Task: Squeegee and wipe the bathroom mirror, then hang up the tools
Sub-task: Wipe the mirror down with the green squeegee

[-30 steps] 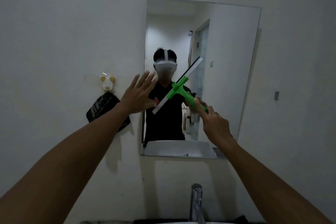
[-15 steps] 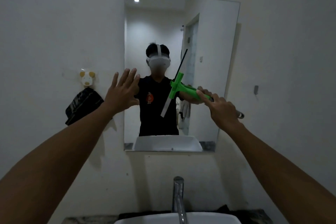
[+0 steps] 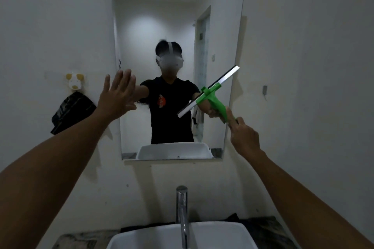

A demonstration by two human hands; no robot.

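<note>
A tall rectangular mirror hangs on the white wall above the sink. My right hand grips the green handle of a squeegee, whose silver blade lies diagonally across the mirror's lower right area. My left hand is raised with fingers spread, palm toward the mirror's left edge, holding nothing. A dark cloth hangs on the wall under a small white and yellow hook, left of the mirror.
A white basin with a chrome tap stands below the mirror on a dark stone counter. A small fitting is fixed to the wall right of the mirror. The mirror reflects a person wearing a headset.
The squeegee blade has swung from nearly upright near the mirror's middle to a diagonal at the lower right. My left hand stays raised and spread by the left edge. The view has shifted.
</note>
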